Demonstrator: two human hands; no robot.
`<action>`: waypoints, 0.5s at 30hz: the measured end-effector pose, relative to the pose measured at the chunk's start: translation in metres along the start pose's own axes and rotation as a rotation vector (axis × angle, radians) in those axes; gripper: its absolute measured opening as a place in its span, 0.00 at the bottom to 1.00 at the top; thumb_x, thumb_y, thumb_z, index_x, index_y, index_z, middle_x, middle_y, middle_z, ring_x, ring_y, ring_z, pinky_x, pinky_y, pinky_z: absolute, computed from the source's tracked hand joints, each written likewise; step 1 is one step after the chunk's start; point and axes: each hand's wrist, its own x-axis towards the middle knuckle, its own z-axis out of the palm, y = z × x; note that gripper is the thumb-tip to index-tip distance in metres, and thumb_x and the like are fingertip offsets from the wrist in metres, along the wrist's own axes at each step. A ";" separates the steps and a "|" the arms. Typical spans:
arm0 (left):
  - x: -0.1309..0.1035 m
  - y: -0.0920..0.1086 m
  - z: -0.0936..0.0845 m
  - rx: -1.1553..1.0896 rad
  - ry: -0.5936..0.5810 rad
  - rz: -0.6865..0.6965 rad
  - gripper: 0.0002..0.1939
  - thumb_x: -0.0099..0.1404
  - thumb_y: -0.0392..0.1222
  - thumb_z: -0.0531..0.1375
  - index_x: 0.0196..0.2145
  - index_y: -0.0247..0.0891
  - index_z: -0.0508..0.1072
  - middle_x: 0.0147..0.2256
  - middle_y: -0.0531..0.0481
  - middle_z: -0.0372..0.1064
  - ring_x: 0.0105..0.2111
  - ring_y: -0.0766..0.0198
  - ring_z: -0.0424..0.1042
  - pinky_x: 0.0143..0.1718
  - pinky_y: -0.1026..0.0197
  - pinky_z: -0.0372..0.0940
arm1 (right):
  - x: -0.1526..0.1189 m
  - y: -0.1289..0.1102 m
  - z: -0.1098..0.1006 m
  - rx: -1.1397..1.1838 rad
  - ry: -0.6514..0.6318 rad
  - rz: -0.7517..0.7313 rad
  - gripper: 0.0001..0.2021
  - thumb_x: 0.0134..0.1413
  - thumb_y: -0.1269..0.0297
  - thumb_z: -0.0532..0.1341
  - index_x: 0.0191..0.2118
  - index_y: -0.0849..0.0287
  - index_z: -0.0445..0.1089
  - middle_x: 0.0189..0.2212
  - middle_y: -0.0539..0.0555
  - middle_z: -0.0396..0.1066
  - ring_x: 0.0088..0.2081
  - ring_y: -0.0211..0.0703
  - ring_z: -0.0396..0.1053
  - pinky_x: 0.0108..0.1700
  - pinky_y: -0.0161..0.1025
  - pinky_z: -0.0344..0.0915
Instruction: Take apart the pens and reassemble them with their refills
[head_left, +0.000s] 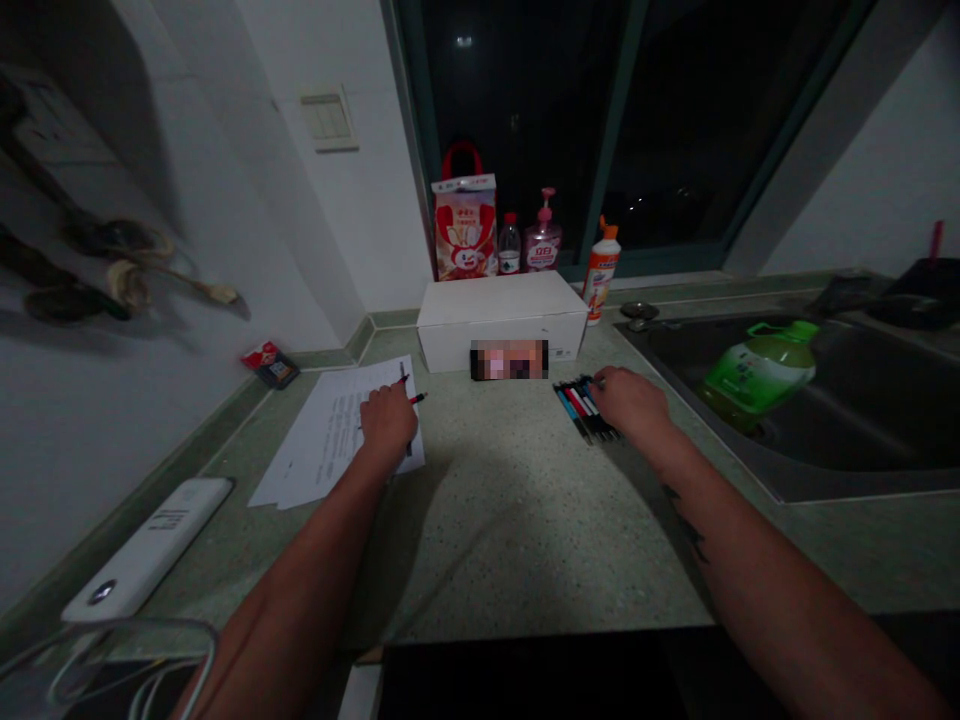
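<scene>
Printed paper sheets (322, 435) lie at the left of the counter, with my left hand (388, 418) over their right edge. Its fingers are curled together, and dark and red pen tips (418, 398) stick out beside them. At the right, my right hand (631, 400) is at the upper right end of a row of pens (581, 408), its fingertips pressed together; what they pinch, if anything, is too small to tell. The pens lie side by side, blue, red, white and black.
A white box (502, 310) stands at the back with a phone (510, 360) against its front. Bottles (600, 270) and a red bag (465, 230) are behind. The sink (847, 400) at right holds a green jug (761, 370). A white device (150, 545) with cables lies left.
</scene>
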 end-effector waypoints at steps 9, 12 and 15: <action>-0.034 0.046 -0.010 -0.355 0.065 0.428 0.13 0.70 0.39 0.51 0.48 0.37 0.72 0.44 0.40 0.71 0.41 0.53 0.72 0.43 0.54 0.65 | -0.032 -0.044 0.011 0.395 0.089 -0.664 0.14 0.66 0.62 0.56 0.52 0.58 0.72 0.49 0.60 0.73 0.51 0.50 0.69 0.54 0.44 0.63; -0.053 0.064 -0.015 -0.591 0.032 0.597 0.09 0.68 0.40 0.56 0.45 0.40 0.72 0.42 0.45 0.72 0.42 0.56 0.72 0.43 0.57 0.65 | -0.039 -0.052 0.019 0.470 0.031 -0.812 0.14 0.65 0.60 0.58 0.54 0.56 0.70 0.49 0.59 0.72 0.51 0.50 0.69 0.53 0.46 0.64; -0.062 0.071 -0.015 -0.776 -0.021 0.615 0.07 0.66 0.38 0.59 0.43 0.40 0.71 0.39 0.48 0.73 0.39 0.60 0.72 0.42 0.58 0.66 | -0.039 -0.052 0.022 0.494 -0.002 -0.796 0.11 0.66 0.63 0.56 0.50 0.56 0.71 0.44 0.57 0.74 0.47 0.48 0.71 0.50 0.44 0.65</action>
